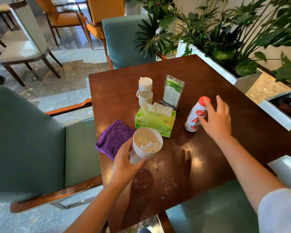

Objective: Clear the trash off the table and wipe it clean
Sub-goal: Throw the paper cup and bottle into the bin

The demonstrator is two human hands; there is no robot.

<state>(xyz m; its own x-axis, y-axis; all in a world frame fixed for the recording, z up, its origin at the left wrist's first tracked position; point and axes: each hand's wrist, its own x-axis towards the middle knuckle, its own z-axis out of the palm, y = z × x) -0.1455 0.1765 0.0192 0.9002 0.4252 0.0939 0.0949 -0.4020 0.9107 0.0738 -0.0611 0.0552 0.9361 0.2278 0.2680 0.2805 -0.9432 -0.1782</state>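
A white paper cup (147,145) stuffed with crumpled tissues stands near the front left of the brown wooden table (225,91); my left hand (124,163) is wrapped around its lower side. A white drink bottle (196,115) with a red cap stands tilted at the right. My right hand (216,116) is at that bottle with fingers spread, touching its side without closing on it. A folded purple cloth (114,137) lies at the left edge beside the cup. Water droplets (168,182) dot the tabletop in front of the cup.
A green tissue box (155,121), a white-lidded glass bottle (145,91) and an upright menu card holder (172,91) stand mid-table. Teal armchairs sit at the left (32,140), far side (124,41) and near side. White planters with leafy plants (225,41) line the right.
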